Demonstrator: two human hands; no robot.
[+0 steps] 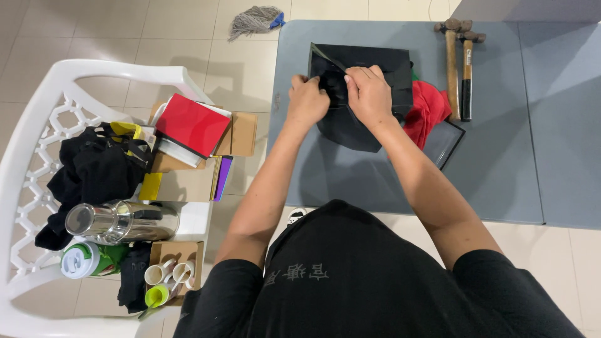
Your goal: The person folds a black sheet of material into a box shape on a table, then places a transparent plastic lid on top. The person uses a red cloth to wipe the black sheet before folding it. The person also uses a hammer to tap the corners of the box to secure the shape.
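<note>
A black box wrapped in black sheet material lies on a grey mat in front of me. My left hand and my right hand meet at the box's near side, both pinching a black fold of the sheet that hangs toward me. A red cloth pokes out from under the box on its right. A flat black frame-like tray lies partly beneath the cloth.
Two wooden-handled hammers lie at the mat's far right. To my left a white plastic chair holds black cloth, a steel jug, a green cup, a red folder, cardboard boxes and small tubes. A mop head lies on the tiled floor.
</note>
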